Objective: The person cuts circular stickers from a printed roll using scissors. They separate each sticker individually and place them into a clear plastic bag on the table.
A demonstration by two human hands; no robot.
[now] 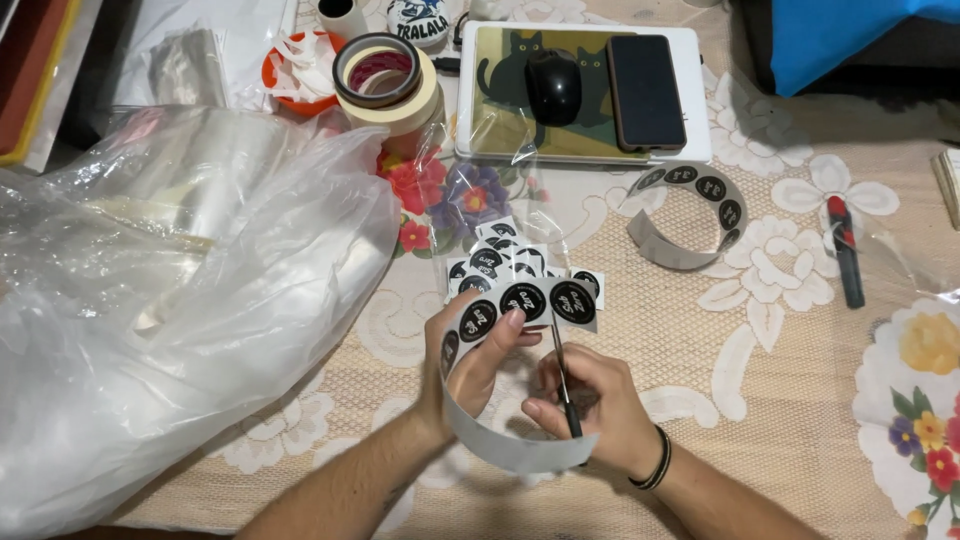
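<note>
My left hand (478, 352) holds a curled strip of backing paper with round black stickers (524, 301), thumb pressing just below the stickers. My right hand (590, 402) grips a pair of scissors (563, 378), the blades pointing up at the strip between two stickers. Just beyond the strip lies a small pile of cut sticker squares (497, 258) on the tablecloth. The lower loop of the strip curves under both hands.
A big crumpled clear plastic bag (170, 290) fills the left side. Another curled sticker strip (690, 212) lies at centre right. Farther back are tape rolls (388, 82), a mouse (553, 86) and a phone (646, 92) on a tablet. A red-black pen (846, 250) lies at right.
</note>
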